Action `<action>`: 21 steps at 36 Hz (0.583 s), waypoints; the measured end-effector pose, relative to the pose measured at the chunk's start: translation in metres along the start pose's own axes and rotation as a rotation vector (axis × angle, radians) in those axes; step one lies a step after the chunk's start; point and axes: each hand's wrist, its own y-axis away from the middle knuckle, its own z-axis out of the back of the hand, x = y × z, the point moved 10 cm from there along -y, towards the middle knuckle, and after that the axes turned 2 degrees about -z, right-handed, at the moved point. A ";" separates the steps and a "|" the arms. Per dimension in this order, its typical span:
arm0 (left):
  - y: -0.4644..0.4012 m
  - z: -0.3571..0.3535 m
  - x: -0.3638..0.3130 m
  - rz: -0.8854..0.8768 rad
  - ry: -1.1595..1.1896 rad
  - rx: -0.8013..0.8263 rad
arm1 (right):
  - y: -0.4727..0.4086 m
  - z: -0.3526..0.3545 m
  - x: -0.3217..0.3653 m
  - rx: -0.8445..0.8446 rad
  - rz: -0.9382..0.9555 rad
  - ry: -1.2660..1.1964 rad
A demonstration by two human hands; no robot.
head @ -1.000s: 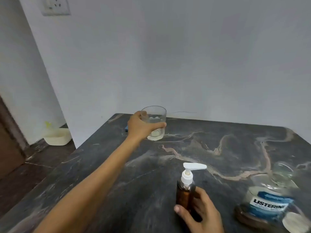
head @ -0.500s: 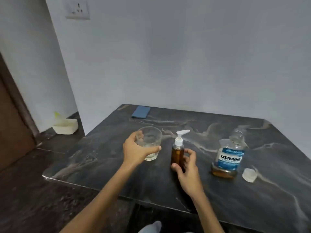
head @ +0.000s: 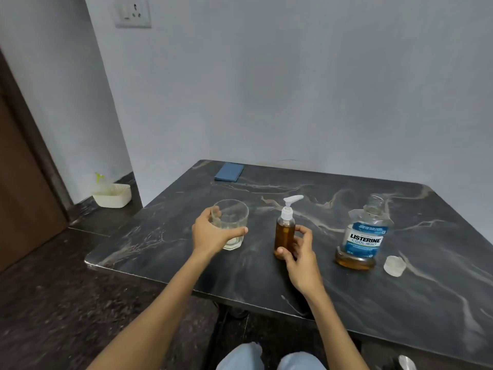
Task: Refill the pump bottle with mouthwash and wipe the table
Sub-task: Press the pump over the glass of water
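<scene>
A person's left hand (head: 213, 233) grips a fragile, likely slippery glass (head: 231, 222) while the right hand (head: 298, 252) cradles the light, rigid-looking pump bottle (head: 285, 231), best held mid-body.

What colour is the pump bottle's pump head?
White, on the amber pump bottle; head view.

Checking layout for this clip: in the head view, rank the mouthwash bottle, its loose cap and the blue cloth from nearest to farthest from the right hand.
From the right hand, which grips the pump bottle:
1. Mouthwash bottle, just to its right, uncapped.
2. Loose cap, farther right, beside that bottle.
3. Blue cloth, at the table's far left corner.
</scene>
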 end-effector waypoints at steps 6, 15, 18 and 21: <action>-0.002 -0.001 0.005 0.022 0.022 0.006 | 0.000 0.002 0.000 -0.026 0.004 -0.019; -0.004 -0.004 0.014 0.023 0.044 0.006 | 0.000 0.005 -0.003 -0.055 0.019 0.066; -0.002 -0.005 0.017 -0.001 0.043 0.011 | -0.001 0.004 -0.003 -0.058 0.006 0.108; -0.001 -0.006 0.020 -0.015 0.064 0.016 | 0.000 0.004 -0.004 -0.038 -0.011 0.104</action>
